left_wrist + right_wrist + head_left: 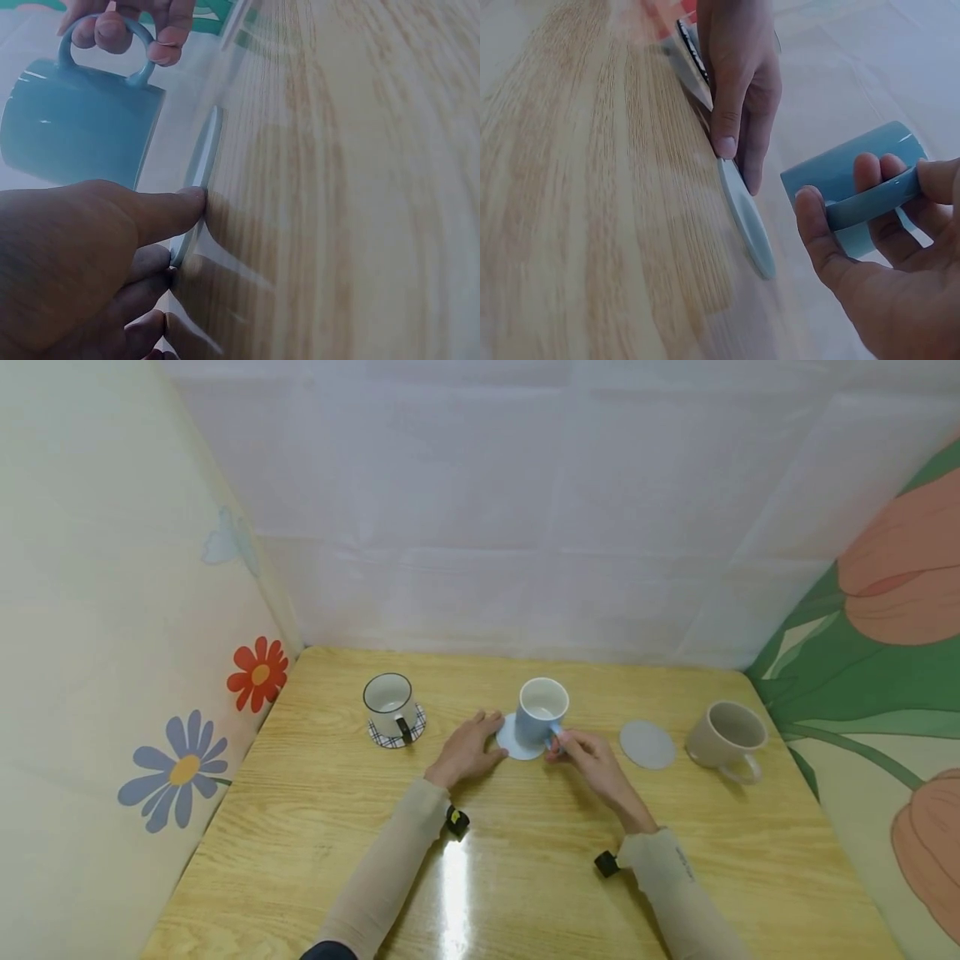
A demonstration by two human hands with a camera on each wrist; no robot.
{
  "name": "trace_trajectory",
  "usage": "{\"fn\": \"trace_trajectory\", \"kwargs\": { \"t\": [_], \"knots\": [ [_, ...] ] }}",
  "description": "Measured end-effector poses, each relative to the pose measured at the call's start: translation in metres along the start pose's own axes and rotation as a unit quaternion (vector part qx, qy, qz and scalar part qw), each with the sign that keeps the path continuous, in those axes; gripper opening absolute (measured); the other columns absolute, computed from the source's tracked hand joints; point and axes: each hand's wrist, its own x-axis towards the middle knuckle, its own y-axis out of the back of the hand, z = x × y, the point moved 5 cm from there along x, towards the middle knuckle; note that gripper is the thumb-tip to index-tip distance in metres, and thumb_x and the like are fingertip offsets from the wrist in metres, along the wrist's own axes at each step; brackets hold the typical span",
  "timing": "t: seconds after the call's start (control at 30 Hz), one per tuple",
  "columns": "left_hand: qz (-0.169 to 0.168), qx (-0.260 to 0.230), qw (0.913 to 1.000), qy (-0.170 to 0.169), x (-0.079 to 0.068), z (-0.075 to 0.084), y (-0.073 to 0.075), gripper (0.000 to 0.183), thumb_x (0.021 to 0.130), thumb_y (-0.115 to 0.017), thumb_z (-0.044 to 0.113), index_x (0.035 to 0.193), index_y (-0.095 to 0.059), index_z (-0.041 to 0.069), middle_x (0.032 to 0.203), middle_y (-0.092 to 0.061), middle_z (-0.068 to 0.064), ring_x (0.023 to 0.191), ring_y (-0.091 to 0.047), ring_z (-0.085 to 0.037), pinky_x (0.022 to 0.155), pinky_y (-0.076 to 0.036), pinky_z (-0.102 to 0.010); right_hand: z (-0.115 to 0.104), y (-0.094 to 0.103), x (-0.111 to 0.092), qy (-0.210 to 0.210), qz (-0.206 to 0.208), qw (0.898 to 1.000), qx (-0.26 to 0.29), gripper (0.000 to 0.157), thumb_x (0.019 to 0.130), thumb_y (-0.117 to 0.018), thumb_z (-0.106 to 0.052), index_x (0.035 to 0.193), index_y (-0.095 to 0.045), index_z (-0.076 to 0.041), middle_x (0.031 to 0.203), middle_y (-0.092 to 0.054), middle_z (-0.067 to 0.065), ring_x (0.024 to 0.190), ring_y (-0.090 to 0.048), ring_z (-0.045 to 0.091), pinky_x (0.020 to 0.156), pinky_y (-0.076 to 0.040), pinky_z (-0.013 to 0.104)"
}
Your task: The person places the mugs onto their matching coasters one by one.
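Observation:
A light-blue mug (529,727) with a white inside is held by its handle in my right hand (596,764). In the right wrist view the fingers (889,225) curl through the handle. Both wrist views show a gap between the mug's base and the pale blue round coaster (204,154) below it, which lies flat on the table. My left hand (468,747) grips the coaster's left edge, the thumb (169,214) on the near side and a finger on the far side.
On the left, a white mug (390,697) with a black rim and handle stands on a checked coaster (380,738). A grey round coaster (647,744) lies to the right, beside a beige mug (708,741). Cloth hangings surround the wooden table (525,860) at the back and sides.

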Motion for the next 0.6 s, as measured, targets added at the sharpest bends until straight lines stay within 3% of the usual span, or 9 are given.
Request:
{"fn": "trace_trajectory", "kwargs": {
  "t": [0.27, 0.6],
  "knots": [
    [0.003, 0.017, 0.9998, -0.007, -0.0042, 0.0072, 0.004, 0.069, 0.102, -0.073, 0.025, 0.162, -0.044, 0.009, 0.172, -0.037, -0.009, 0.162, -0.028, -0.041, 0.13, -0.027, -0.063, 0.0022, -0.0063, 0.0024, 0.0, 0.001, 1.0, 0.005, 0.039, 0.116, -0.044, -0.011, 0.105, -0.06, 0.023, 0.108, -0.063, 0.041, 0.099, -0.075, 0.031, 0.096, -0.065, 0.049],
    [-0.002, 0.016, 0.9999, 0.001, -0.0021, 0.0041, 0.0037, 0.07, 0.103, -0.072, 0.029, 0.163, -0.042, 0.012, 0.173, -0.035, -0.006, 0.163, -0.025, -0.037, 0.131, -0.025, -0.062, 0.0044, -0.0099, 0.0046, 0.01, -0.001, 1.0, 0.013, 0.038, 0.115, -0.044, -0.01, 0.104, -0.061, 0.023, 0.106, -0.062, 0.044, 0.097, -0.074, 0.031, 0.094, -0.066, 0.048]
  ]
}}
